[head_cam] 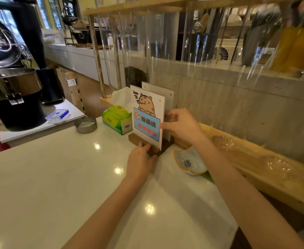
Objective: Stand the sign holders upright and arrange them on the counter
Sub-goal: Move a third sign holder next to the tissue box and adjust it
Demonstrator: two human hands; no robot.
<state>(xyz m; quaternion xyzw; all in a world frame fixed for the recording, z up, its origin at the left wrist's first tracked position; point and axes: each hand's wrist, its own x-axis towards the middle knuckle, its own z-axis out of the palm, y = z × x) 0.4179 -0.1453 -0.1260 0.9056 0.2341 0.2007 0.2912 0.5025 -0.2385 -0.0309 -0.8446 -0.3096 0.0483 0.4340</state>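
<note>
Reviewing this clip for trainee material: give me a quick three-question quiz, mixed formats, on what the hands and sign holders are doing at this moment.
1. True or false: the front sign holder with the cartoon tiger is lying flat on the counter.
2. Multiple choice: the left hand touches the front holder at its A) top edge, B) wooden base, C) printed face.
3. Fill in: to the left of the holders sits a green ____ box.

Key:
1. False. It stands upright, with the second sign holder upright close behind it.
2. B. Meanwhile the right hand steadies the panel's right edge.
3. Tissue.
</note>
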